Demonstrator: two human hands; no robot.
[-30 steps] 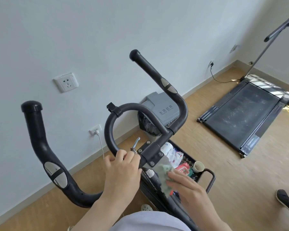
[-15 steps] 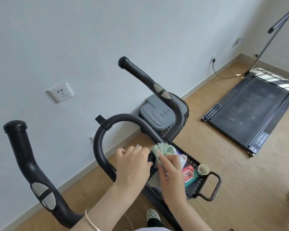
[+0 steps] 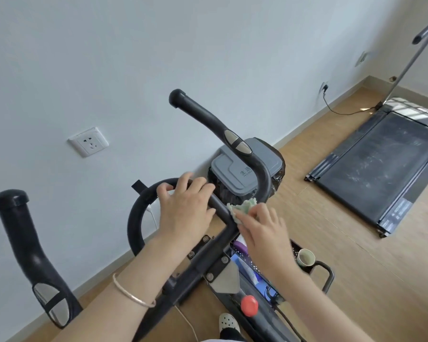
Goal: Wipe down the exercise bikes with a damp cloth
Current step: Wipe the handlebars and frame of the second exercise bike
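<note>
Under right hand [image 3: 260, 233], green cloth [image 3: 242, 208] mostly hidden, on handlebar [image 3: 203, 117]

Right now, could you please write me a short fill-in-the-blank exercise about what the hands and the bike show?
The right hand holds a pale ____ cloth against the handlebar.
The bracelet sits on the ____ wrist.
The round knob low on the bike frame is ____.
By the wall stands a bin with a ____ lid.
Missing words: green, left, red, grey.

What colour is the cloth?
Pale green; the cloth shows in the head view under the right hand.
</note>
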